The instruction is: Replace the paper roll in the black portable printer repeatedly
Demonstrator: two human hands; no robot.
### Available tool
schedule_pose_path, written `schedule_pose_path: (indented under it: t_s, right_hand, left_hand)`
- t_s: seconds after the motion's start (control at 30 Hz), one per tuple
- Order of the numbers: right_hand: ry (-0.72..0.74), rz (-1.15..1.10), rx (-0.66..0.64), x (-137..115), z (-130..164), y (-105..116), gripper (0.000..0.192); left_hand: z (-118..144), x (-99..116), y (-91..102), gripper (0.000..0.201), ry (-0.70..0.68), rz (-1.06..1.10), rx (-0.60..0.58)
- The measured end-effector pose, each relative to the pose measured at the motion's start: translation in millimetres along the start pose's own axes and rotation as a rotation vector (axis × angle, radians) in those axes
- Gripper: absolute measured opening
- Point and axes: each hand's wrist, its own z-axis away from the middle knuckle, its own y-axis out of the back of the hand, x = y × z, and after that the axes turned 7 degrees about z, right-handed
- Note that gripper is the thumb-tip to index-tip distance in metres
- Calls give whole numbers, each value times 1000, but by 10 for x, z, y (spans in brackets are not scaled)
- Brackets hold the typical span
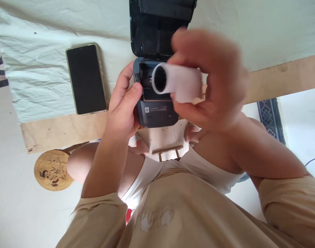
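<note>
A small dark portable printer [157, 112] stands at the near edge of the table with its lid [157, 27] flipped open and away from me. My left hand [123, 103] grips the printer's left side, thumb on its top edge. My right hand [211, 75], blurred by motion, holds a white paper roll [180, 82] just above the printer's open compartment. The roll's dark hollow core faces left. The roll hides most of the compartment.
A black-screened phone [86, 79] lies face up on the white cloth [38, 69], left of the printer. The wooden table edge [61, 131] runs below it. A round bamboo-patterned stool [52, 170] stands on the floor at lower left. My knees and beige shirt fill the bottom.
</note>
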Motion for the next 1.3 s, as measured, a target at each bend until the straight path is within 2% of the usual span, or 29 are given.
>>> schedule_pose_path:
  t_s: [0.07, 0.1, 0.2, 0.3, 0.43, 0.6, 0.77, 0.9, 1.0, 1.13, 1.2, 1.3]
  right_hand:
    - [176, 133, 46, -73, -27, -45, 39]
    - [212, 196, 58, -97, -44, -62, 38]
    - [139, 284, 34, -107, -80, -98, 27]
    - [175, 329, 47, -45, -90, -139, 22]
    - [265, 326, 152, 22, -101, -185, 14]
    - [408, 282, 322, -15, -78, -172, 8]
    - [493, 282, 235, -41, 10, -221, 11]
    - [544, 235, 172, -20, 30, -187, 6]
    - [458, 114, 187, 12, -10, -80, 11]
    - [200, -13, 258, 139, -125, -25, 40]
    - [189, -86, 259, 218, -190, -57, 49]
    - [227, -154, 252, 274, -253, -111, 44]
  left_hand:
    - [6, -2, -4, 37, -14, 1, 3]
    - [9, -4, -6, 38, -18, 9, 2]
    - [14, -16, -14, 41, -17, 64, -20]
    - [8, -28, -12, 43, -20, 113, -41]
    - [-8, -34, 10, 48, -18, 126, -67]
    - [-13, -34, 39, 54, -34, 121, -88]
    - [-29, -30, 67, 62, -71, 43, -148]
    - [-31, -36, 77, 65, -65, -61, -129]
    - [-19, -43, 80, 73, -53, -80, -126]
    - [-15, -44, 91, 81, -55, -115, -155]
    - [-20, -36, 90, 82, -60, -124, -162]
    - [-24, -21, 75, 80, -69, -121, -136]
